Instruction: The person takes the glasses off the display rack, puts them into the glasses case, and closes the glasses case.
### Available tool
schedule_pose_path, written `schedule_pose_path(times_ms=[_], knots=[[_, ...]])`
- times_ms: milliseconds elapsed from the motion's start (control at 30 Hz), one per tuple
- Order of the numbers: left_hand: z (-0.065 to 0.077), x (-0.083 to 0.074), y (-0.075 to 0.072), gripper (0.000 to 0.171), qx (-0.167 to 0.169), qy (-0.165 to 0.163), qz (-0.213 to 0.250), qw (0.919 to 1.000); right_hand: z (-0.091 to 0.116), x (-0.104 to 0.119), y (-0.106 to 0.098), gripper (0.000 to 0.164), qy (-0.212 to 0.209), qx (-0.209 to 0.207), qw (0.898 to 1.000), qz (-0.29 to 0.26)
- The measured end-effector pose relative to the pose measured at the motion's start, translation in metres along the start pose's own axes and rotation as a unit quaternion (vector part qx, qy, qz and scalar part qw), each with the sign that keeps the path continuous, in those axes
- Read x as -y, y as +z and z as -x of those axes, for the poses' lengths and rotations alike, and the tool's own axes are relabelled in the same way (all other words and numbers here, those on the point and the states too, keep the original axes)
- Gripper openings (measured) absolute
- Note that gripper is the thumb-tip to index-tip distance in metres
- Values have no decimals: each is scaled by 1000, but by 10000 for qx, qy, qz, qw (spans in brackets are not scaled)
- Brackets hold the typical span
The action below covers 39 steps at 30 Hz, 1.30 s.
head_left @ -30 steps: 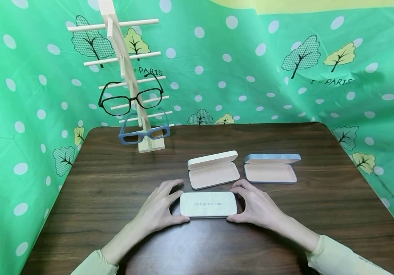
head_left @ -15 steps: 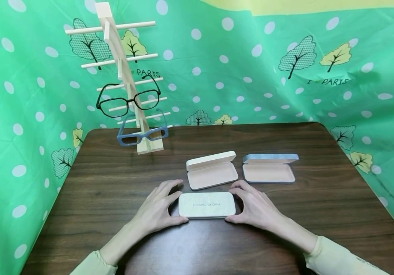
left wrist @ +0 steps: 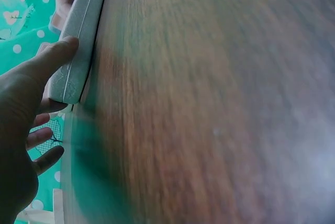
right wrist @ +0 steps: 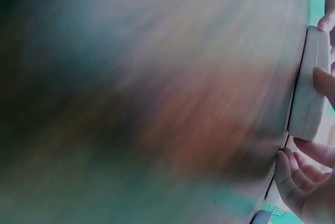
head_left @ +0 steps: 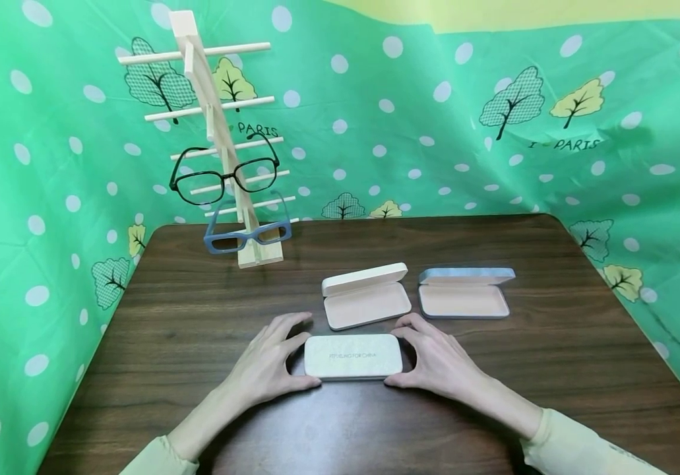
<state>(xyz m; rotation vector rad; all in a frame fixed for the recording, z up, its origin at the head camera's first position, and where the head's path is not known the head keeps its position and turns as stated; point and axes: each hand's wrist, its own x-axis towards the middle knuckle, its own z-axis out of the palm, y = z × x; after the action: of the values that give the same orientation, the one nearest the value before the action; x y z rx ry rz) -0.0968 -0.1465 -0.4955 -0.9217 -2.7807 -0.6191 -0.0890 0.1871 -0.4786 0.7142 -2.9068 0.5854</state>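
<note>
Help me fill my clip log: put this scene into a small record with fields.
Surface: dark wood-grain table
Item in hand: pale closed case, small lettering on top
Left grip: thumb and index finger at the case's left end
Right grip: thumb and index finger at its right end
Behind it: open white case; right of that, open blue case
Back left: wooden stand with pegs
On the stand: black glasses above, blue glasses below
Backdrop: green cloth with pale dots and printed trees

Lettered case [head_left: 353, 357] pale grey; tabletop [head_left: 553, 369] brown, wood-grained; backdrop [head_left: 407, 125] green, white-dotted.
</note>
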Motion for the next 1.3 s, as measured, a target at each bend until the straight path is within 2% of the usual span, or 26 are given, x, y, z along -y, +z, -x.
schedule_pose_path(times_ms=[733, 1033, 1300], knots=[[13, 20, -12, 58, 4, 36, 51, 10000, -13, 23, 7, 69, 29, 141, 9998, 107], [15, 22, -13, 61, -71, 100, -12, 9999, -15, 27, 6, 68, 92, 229, 9997, 32], [21, 18, -13, 67, -75, 217, 19, 9997, -9, 27, 4, 67, -40, 365, 9993, -12]])
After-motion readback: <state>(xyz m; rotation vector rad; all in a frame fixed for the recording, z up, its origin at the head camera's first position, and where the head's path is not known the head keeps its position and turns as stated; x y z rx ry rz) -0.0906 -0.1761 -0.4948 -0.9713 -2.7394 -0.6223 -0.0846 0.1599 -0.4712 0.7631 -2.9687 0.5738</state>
